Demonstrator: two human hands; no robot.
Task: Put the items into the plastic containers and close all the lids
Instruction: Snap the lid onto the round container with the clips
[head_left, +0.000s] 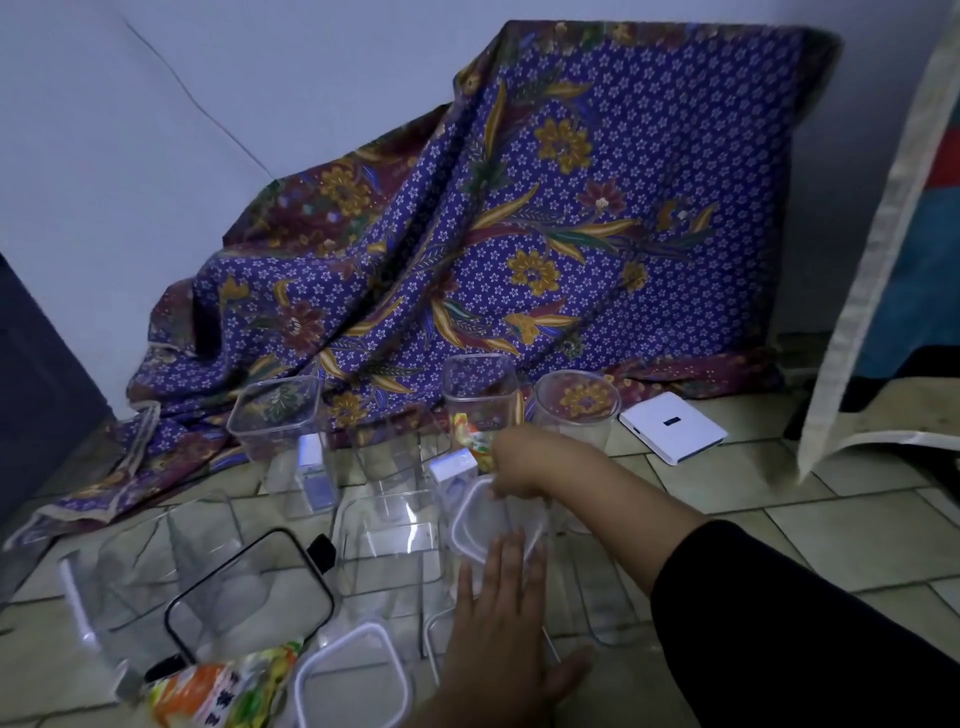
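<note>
Several clear plastic containers stand on the tiled floor. My right hand (519, 462) grips the far edge of a white-rimmed clear lid (480, 519) that lies on top of a tall clear container (597, 587). My left hand (498, 623) lies flat with straight fingers, its fingertips pressing on the lid's near edge. A white box (453, 470) shows just behind that lid. Farther back, a square container (480, 387) holds an orange snack packet (470, 436). Another container (275, 421) has a white box (313, 470) by it. An orange and green snack packet (223, 693) lies at the bottom left.
A black-rimmed lid (249, 587) sits on a container at the left. A loose white-rimmed lid (349, 670) lies near the bottom edge. A round clear container (577, 410) and a flat white device (671, 427) are at the back right. Purple patterned cloth (545, 208) drapes behind.
</note>
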